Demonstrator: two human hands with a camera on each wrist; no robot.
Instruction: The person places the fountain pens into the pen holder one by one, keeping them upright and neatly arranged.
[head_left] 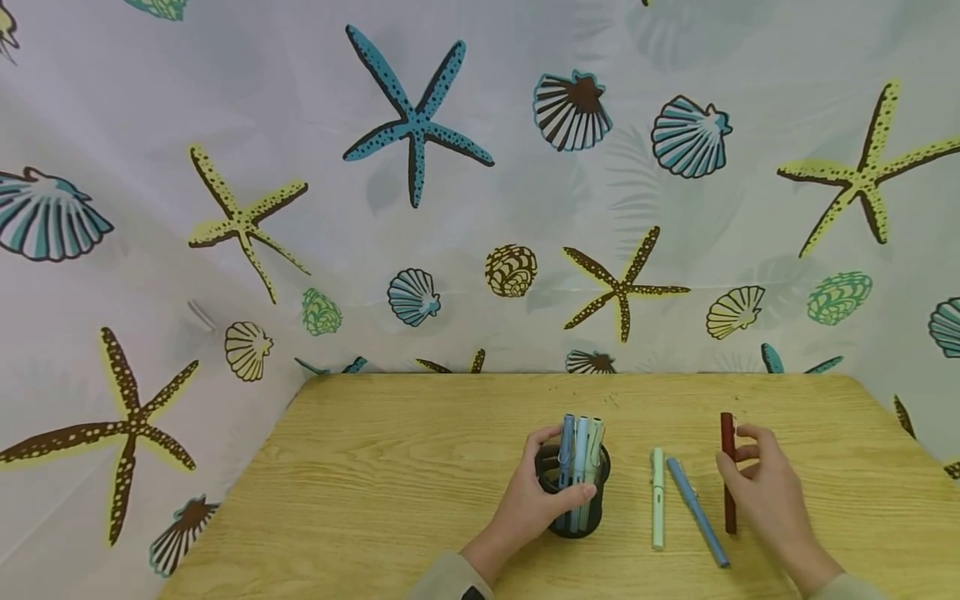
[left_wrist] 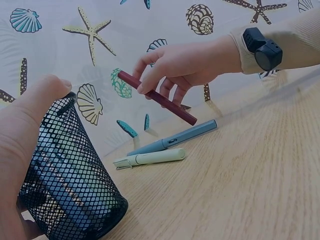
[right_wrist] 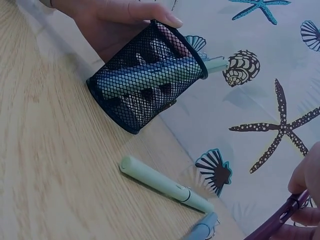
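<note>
We see our right hand pinching the maroon pen, its long axis pointing away from us, right of the mesh cup our left hand grips.

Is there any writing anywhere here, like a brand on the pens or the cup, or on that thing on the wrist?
None can be read in any view.
Pens: the dark red pen, blue pen and pale green pen show no print; any maker's mark is too small to tell.
Black mesh cup: no label.
Black wrist device: no legible marking.
Backdrop cloth: only starfish and shell pictures, no words.
</note>
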